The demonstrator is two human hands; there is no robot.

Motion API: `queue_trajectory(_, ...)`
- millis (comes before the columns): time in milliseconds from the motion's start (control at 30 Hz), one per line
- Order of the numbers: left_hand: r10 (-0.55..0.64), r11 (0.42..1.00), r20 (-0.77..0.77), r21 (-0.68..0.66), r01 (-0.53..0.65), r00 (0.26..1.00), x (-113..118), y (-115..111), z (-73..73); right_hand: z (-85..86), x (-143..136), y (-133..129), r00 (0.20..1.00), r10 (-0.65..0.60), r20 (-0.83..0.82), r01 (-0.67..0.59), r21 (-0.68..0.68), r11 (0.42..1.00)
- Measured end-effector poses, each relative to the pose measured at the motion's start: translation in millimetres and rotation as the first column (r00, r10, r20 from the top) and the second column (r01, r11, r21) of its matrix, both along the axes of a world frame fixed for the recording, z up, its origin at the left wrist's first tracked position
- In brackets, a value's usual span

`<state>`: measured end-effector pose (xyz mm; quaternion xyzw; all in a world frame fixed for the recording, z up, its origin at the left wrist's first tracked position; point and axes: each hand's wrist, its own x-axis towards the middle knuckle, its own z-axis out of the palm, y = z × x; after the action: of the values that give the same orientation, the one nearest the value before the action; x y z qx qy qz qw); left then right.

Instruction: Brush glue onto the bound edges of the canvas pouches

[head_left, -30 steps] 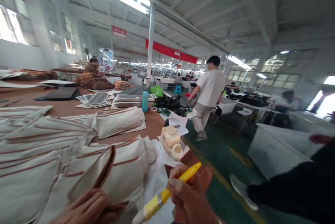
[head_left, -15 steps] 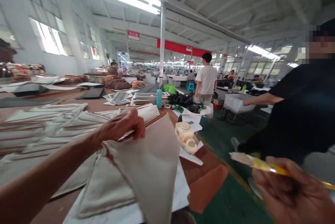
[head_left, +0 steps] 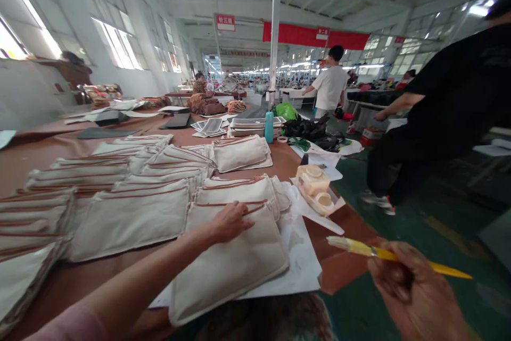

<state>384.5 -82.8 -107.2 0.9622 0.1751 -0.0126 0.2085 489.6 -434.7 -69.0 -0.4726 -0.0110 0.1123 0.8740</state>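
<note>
A cream fabric pouch (head_left: 235,261) with a brown-trimmed top edge lies flat in front of me on white paper (head_left: 301,248). My left hand (head_left: 231,221) is at its top edge, fingers curled against the brown trim. Off to the right, past the table's edge, my right hand (head_left: 415,282) grips a yellow-handled paintbrush (head_left: 383,253). The brush is nearly level, its pale bristles pointing left. Between the brush and the paper's far side sits a pale, open-topped plastic container (head_left: 315,181) on a stained sheet.
Rows of similar cream pouches (head_left: 131,218) overlap across the brown-covered table (head_left: 24,144). Farther back stand a teal bottle (head_left: 269,127), stacked framed panels (head_left: 253,127) and black material (head_left: 307,128). A person in black (head_left: 443,80) stands right; another in white (head_left: 331,85) is beyond.
The fabric pouch was held up at an angle by my left hand and now lies flat. My right hand still holds the paintbrush. The view has turned rightward and down; the person in black has shifted.
</note>
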Motion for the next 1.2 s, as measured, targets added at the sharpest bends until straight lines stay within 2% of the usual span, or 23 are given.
queue_trajectory(100, 0.105, 0.994, 0.039, 0.012, -0.106, 0.994, 22.3, -16.3, -14.7, -21.1, 6.2, 13.1, 1.0, 0.005, 0.015, -0.005, -0.003, 1.0)
queue_trajectory(200, 0.196, 0.98, 0.085, 0.003, -0.197, 0.977, 38.9, -25.6, -22.2, -36.7, 12.7, 29.6, 0.999, 0.013, 0.041, -0.013, 0.0, 1.0)
queue_trajectory(267, 0.22, 0.975, 0.099, -0.039, -0.217, 0.971, 45.7, -27.8, -24.6, -41.9, 16.5, 43.1, 0.996, 0.032, 0.077, -0.031, -0.012, 0.999)
queue_trajectory(333, 0.193, 0.976, 0.087, -0.119, -0.182, 0.977, 48.5, -28.4, -25.7, -43.7, 20.4, 56.3, 0.987, 0.059, 0.148, -0.055, -0.037, 0.998)
queue_trajectory(433, 0.079, 0.958, 0.092, -0.281, -0.05, 0.993, 44.7, -30.5, -23.3, -42.4, 26.9, 70.2, 0.965, 0.084, 0.247, -0.065, -0.083, 0.994)
queue_trajectory(533, -0.011, 0.903, 0.148, -0.424, 0.073, 0.989, 32.7, -36.8, -16.0, -38.2, 31.4, 74.8, 0.949, 0.111, 0.296, -0.077, -0.125, 0.989)
queue_trajectory(633, -0.028, 0.775, 0.186, -0.616, 0.139, 0.982, 18.7, -46.1, -6.3, -31.7, 30.7, 75.1, 0.926, 0.138, 0.351, -0.085, -0.161, 0.983)
queue_trajectory(733, -0.006, 0.634, 0.186, -0.759, 0.148, 0.982, 8.7, -55.6, 3.6, -25.2, 26.0, 77.7, 0.897, 0.178, 0.405, -0.096, -0.215, 0.972)
queue_trajectory(833, -0.042, 0.582, 0.181, -0.795, 0.171, 0.983, 3.2, -62.7, 12.4, -20.6, 22.0, 80.7, 0.848, 0.25, 0.467, -0.111, -0.305, 0.946)
queue_trajectory(933, -0.071, 0.562, 0.187, -0.804, 0.194, 0.98, 0.0, -66.7, 17.4, -16.6, 20.9, 77.6, 0.816, 0.269, 0.512, -0.077, -0.364, 0.928)
queue_trajectory(1067, -0.06, 0.582, 0.184, -0.792, 0.184, 0.981, -2.1, -70.3, 17.7, -13.0, 18.2, 69.4, 0.762, 0.222, 0.609, 0.016, -0.361, 0.933)
queue_trajectory(1200, -0.068, 0.573, 0.182, -0.798, 0.187, 0.981, -4.6, -74.8, 18.2, -14.1, 16.8, 68.2, 0.686, 0.324, 0.651, 0.004, -0.45, 0.893)
